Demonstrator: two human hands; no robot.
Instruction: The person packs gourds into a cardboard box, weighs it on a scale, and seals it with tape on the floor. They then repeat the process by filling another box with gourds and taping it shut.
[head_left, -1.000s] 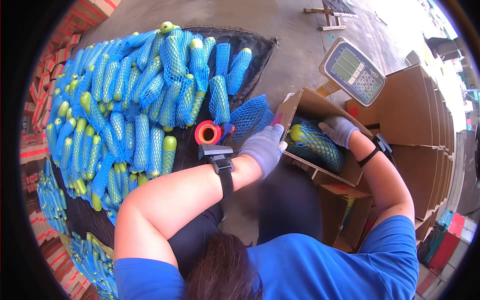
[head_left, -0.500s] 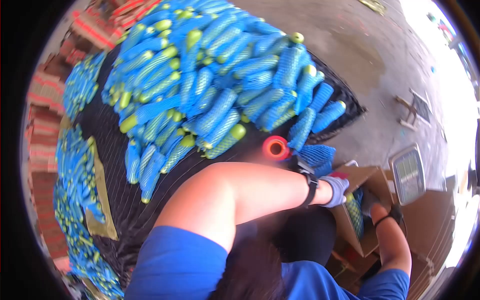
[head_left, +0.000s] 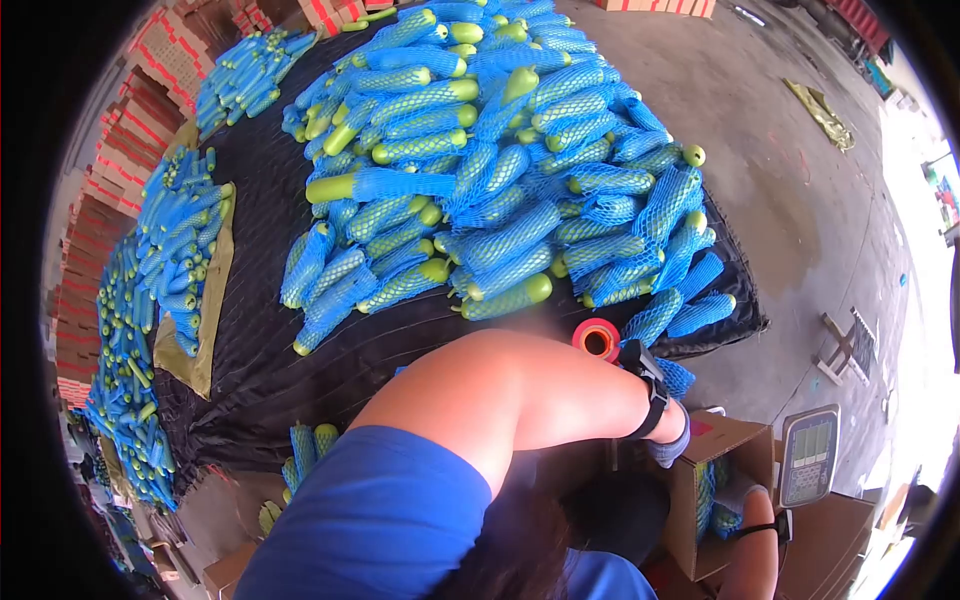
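Observation:
My left hand (head_left: pixel 672 446), in a grey glove, is closed on the near left rim of an open cardboard box (head_left: pixel 735 436). Inside the box lie green gourds in blue netting (head_left: pixel 708 495). My right hand (head_left: pixel 738 492), gloved too, reaches into the box beside them; its fingers are hidden, so whether it holds one cannot be told. A large pile of netted gourds (head_left: pixel 500 240) covers the black sheet (head_left: pixel 270 200). Near my left wrist sits a red ring-shaped roll (head_left: pixel 596 341).
A scale display (head_left: pixel 809 458) stands just right of the box, with more cardboard (head_left: pixel 825 540) below it. Stacked cartons (head_left: pixel 150 90) and further netted gourds (head_left: pixel 190 230) line the left side. A small metal frame (head_left: pixel 848 345) rests on the floor at right.
The view has shifted, so the pile and box appear further right and the box lower. My left hand stays at the box rim and my right hand remains inside the box.

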